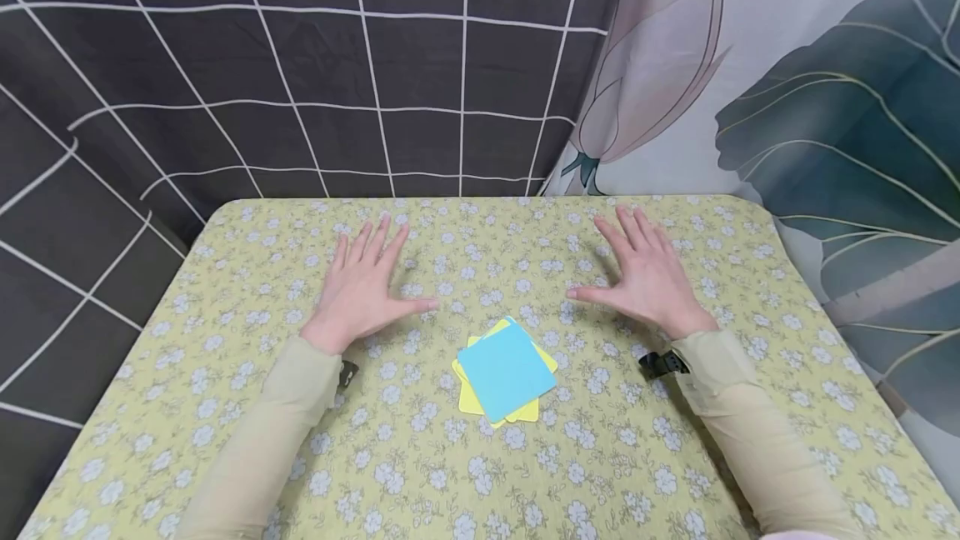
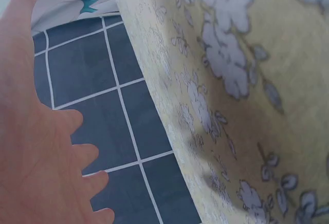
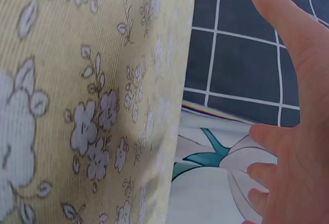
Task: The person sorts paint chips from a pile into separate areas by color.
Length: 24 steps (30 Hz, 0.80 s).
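Observation:
A small stack of square cards lies on the flowered tablecloth, with a light blue card on top and yellow cards fanned out beneath it. To the left of the stack, my left hand is held with fingers spread and thumb stretched toward the middle. My right hand mirrors it on the other side, fingers spread, thumb pointing inward. Both hands are apart from the cards and hold nothing. In the left wrist view the left palm faces the cloth's side; the right wrist view shows the right palm likewise.
The table is covered with a yellow cloth printed with white flowers. A dark curtain with a white grid hangs behind and to the left. At the right hangs a pale curtain with large leaves and a flower. A black strap circles the right wrist.

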Each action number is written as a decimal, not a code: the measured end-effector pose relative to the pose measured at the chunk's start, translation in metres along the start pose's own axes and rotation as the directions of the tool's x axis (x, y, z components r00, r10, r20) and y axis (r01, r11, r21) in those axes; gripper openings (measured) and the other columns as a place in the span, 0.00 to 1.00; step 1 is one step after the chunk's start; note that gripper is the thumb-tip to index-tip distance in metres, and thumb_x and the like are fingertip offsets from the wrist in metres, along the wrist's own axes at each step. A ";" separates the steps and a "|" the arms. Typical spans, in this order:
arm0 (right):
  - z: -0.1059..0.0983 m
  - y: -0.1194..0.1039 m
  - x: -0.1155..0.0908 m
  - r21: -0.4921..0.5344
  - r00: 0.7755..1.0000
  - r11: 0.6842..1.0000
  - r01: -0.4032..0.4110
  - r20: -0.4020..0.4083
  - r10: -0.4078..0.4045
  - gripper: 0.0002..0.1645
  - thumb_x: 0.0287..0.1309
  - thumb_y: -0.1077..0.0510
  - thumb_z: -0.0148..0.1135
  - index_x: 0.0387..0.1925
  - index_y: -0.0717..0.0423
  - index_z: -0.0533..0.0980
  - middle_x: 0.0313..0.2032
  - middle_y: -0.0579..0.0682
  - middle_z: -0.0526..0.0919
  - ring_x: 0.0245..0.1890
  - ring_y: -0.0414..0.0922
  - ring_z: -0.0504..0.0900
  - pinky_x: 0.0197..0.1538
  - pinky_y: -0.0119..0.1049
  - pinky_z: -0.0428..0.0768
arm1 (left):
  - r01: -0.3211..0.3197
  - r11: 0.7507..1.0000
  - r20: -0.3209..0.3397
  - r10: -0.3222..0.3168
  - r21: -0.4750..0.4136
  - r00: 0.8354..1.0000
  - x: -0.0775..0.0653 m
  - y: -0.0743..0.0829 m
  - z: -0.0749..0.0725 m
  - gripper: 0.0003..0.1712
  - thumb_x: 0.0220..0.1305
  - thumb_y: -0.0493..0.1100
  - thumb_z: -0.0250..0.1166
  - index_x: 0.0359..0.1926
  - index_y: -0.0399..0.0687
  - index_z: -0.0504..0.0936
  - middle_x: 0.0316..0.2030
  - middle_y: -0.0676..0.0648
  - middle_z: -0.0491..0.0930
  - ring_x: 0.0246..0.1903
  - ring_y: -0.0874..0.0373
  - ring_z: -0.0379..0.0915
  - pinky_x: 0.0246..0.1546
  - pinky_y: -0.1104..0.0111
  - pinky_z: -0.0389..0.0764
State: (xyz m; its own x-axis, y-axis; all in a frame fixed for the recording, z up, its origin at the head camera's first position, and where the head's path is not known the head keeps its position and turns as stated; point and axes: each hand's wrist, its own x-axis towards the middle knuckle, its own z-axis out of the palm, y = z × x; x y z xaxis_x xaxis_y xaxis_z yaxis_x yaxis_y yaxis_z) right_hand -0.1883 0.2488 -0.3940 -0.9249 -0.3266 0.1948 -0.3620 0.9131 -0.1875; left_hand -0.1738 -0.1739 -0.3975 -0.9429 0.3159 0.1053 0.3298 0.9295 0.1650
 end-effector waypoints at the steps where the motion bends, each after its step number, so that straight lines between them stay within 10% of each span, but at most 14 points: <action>1: 0.000 -0.001 0.000 0.012 1.000 1.000 0.004 0.003 -0.004 0.72 0.45 0.17 0.64 0.80 0.53 0.53 0.80 0.59 0.42 0.78 0.60 0.39 0.75 0.63 0.43 | -0.002 1.000 0.001 0.002 0.000 1.000 0.000 0.000 0.000 0.73 0.46 0.92 0.49 0.83 0.59 0.38 0.81 0.45 0.32 0.78 0.45 0.26 0.73 0.51 0.21; 24: -0.014 -0.028 -0.009 0.242 0.993 0.969 0.057 0.088 -0.081 0.77 0.34 0.21 0.76 0.80 0.50 0.55 0.79 0.55 0.49 0.76 0.61 0.50 0.69 0.69 0.59 | -0.142 0.984 -0.027 0.140 -0.108 0.990 -0.018 0.037 0.000 0.72 0.50 0.84 0.61 0.82 0.47 0.45 0.80 0.42 0.40 0.78 0.43 0.36 0.76 0.48 0.41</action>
State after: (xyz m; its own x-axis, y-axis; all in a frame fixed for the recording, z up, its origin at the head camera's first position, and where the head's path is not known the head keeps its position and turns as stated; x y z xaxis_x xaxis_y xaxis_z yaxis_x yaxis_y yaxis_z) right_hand -0.1687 0.2294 -0.3769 -0.8993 -0.4194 0.1235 -0.4317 0.8069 -0.4032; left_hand -0.1442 -0.1451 -0.3932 -0.8860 0.4373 0.1538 0.4632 0.8492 0.2536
